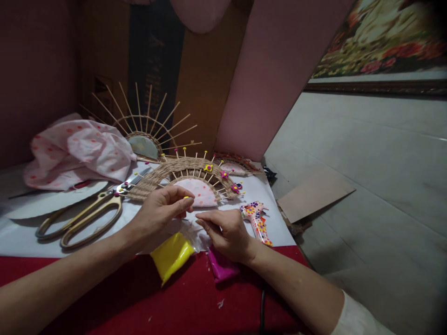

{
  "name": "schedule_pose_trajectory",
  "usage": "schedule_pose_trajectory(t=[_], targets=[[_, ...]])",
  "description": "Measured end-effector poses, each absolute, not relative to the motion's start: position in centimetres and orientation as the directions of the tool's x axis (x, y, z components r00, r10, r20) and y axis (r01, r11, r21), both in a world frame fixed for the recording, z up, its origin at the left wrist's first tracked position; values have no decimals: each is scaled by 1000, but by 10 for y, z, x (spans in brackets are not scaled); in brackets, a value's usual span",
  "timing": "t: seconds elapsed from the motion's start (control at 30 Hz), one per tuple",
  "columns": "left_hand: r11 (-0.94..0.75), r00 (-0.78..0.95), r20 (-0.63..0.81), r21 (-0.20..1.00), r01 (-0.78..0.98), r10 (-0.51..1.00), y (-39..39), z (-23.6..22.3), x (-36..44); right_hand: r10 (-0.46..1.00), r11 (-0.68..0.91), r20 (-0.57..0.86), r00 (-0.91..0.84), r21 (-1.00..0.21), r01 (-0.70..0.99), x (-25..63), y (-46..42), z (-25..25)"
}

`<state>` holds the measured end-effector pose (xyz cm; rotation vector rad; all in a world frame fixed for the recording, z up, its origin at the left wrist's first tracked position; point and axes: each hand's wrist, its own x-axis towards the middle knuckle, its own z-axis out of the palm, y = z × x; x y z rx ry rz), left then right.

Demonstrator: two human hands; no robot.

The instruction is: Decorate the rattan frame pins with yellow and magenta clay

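The fan lies on the bench just beyond both hands, its long axis running left to right, and the left hand is the nearer, overlapping its near edge in this view. That hand's grip is pinched on a yellow bit; the right hand sits just to its right, thumb and forefinger almost together, though I cannot tell whether they hold anything.
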<state>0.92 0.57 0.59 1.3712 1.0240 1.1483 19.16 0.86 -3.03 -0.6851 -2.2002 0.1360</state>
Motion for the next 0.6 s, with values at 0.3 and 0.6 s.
schedule_pose_trajectory(t=[0.3, 0.6], targets=[[-157, 209, 143, 986, 53, 968, 6, 4, 8, 533, 837, 656, -535, -315, 447, 192, 8, -28], [-45, 164, 52, 998, -46, 985, 4, 5, 12, 534, 836, 649, -541, -310, 453, 192, 8, -29]])
